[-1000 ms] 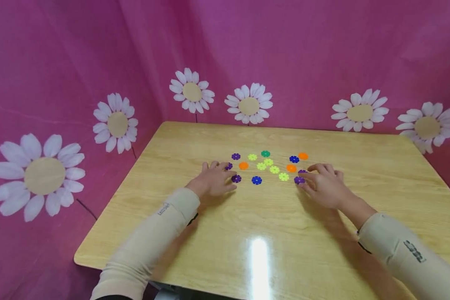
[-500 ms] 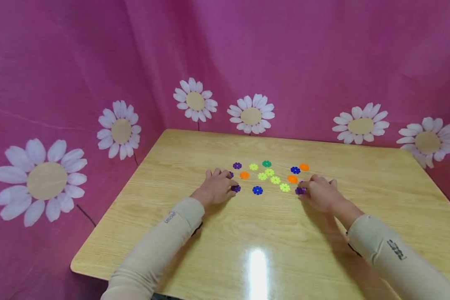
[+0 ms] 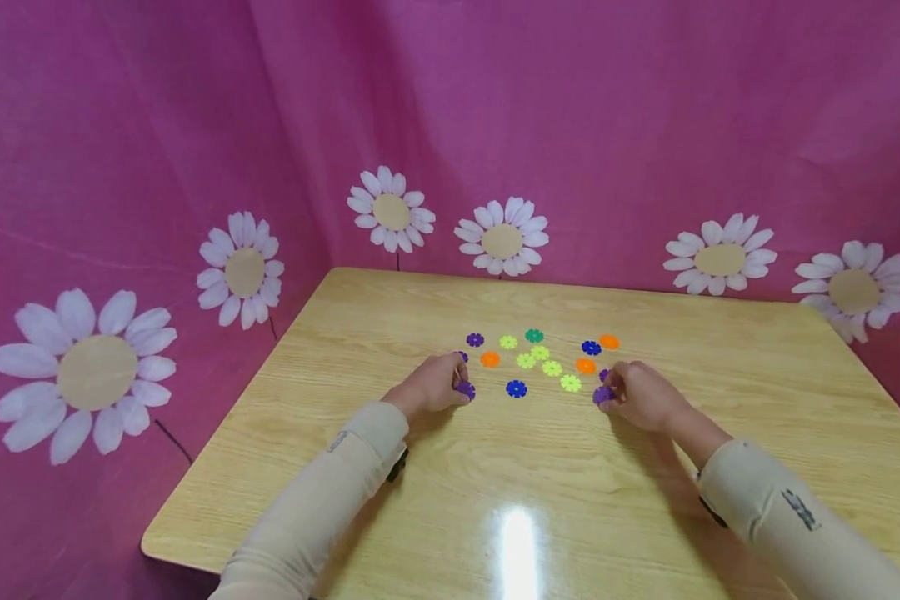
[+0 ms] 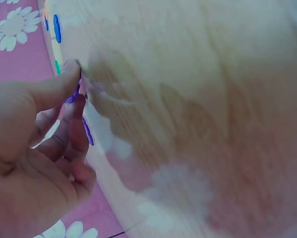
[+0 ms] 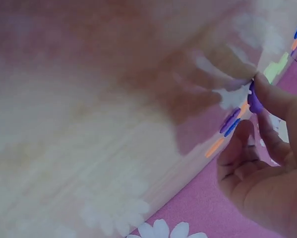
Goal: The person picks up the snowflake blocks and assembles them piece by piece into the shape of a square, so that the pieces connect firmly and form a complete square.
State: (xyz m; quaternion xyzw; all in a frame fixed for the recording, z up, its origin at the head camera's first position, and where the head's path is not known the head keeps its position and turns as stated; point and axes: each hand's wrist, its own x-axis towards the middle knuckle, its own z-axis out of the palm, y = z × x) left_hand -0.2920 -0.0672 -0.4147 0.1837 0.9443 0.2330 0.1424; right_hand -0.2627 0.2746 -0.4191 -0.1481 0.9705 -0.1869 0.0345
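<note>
My left hand (image 3: 437,386) pinches a purple flower-shaped disc (image 3: 466,390) between thumb and fingers; the left wrist view shows its edge (image 4: 73,95) between the fingertips. On the other side my right hand (image 3: 643,396) pinches another purple flower disc (image 3: 603,395), also seen in the right wrist view as a purple piece (image 5: 255,99) at the thumb. A further purple disc (image 3: 461,357) lies just beyond the left fingers, partly covered. Beyond the right hand's disc, one more purple disc (image 3: 604,375) is partly hidden by the fingers.
Between the hands lie a blue disc (image 3: 516,389), an orange disc (image 3: 490,359), a green disc (image 3: 534,335) and several yellow-green discs (image 3: 552,367). Farther right are a second blue disc (image 3: 591,347) and orange discs (image 3: 609,342). A pink flowered cloth (image 3: 570,125) borders the wooden table (image 3: 450,492).
Both hands have come down onto the nearest purple discs, and their spread fingers have drawn together to pinch them. The discs' edges now tilt up from the table. The head view has shifted slightly upward.
</note>
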